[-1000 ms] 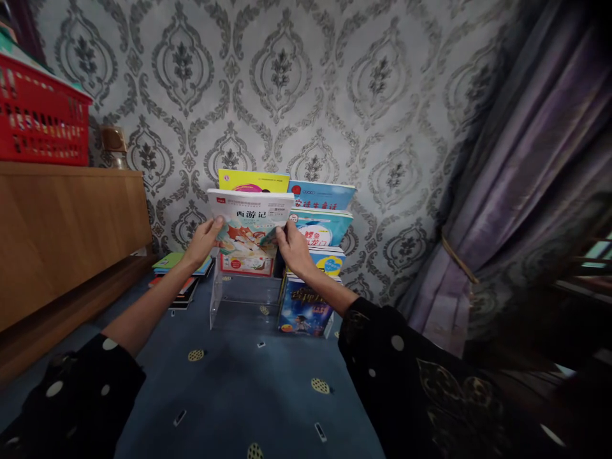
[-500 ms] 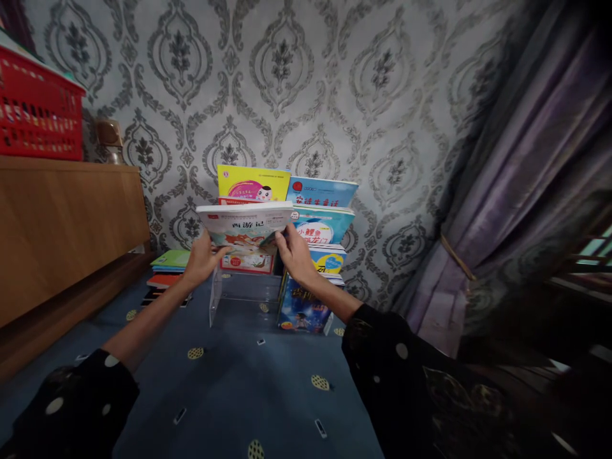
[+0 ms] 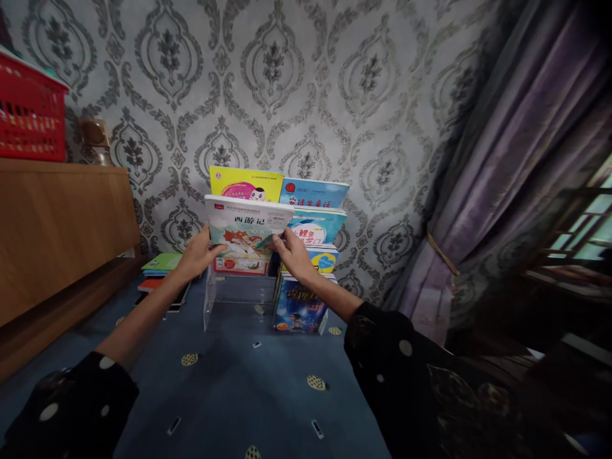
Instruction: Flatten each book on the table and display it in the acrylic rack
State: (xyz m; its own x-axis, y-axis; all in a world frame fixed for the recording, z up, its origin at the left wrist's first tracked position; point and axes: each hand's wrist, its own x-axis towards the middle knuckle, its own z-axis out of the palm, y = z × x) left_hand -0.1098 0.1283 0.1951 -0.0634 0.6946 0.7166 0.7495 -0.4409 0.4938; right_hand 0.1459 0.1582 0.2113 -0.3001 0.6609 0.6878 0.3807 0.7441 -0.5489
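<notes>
A white-topped picture book (image 3: 246, 233) with black Chinese characters is held by both sides in front of a clear stepped book rack (image 3: 234, 292). My left hand (image 3: 197, 252) grips its left edge, thumb across the front cover. My right hand (image 3: 294, 255) pinches its right edge. Behind it on the rack stands a yellow book (image 3: 246, 182), partly hidden. To the right, a blue book (image 3: 315, 191), a teal book (image 3: 318, 223), a book with a yellow cover (image 3: 326, 260) and a dark blue book (image 3: 299, 306) stand in stepped rows.
A small pile of books (image 3: 162, 262) lies left of the rack on the blue patterned cloth (image 3: 229, 395). Farther left is a wooden cabinet (image 3: 62, 223) bearing a red basket (image 3: 33, 111). A purple curtain (image 3: 440, 242) hangs on the right, before the patterned wall.
The held book has tipped more upright, so more of its cover shows, and it now hides the red strip below the yellow book. The view has shifted slightly right.
</notes>
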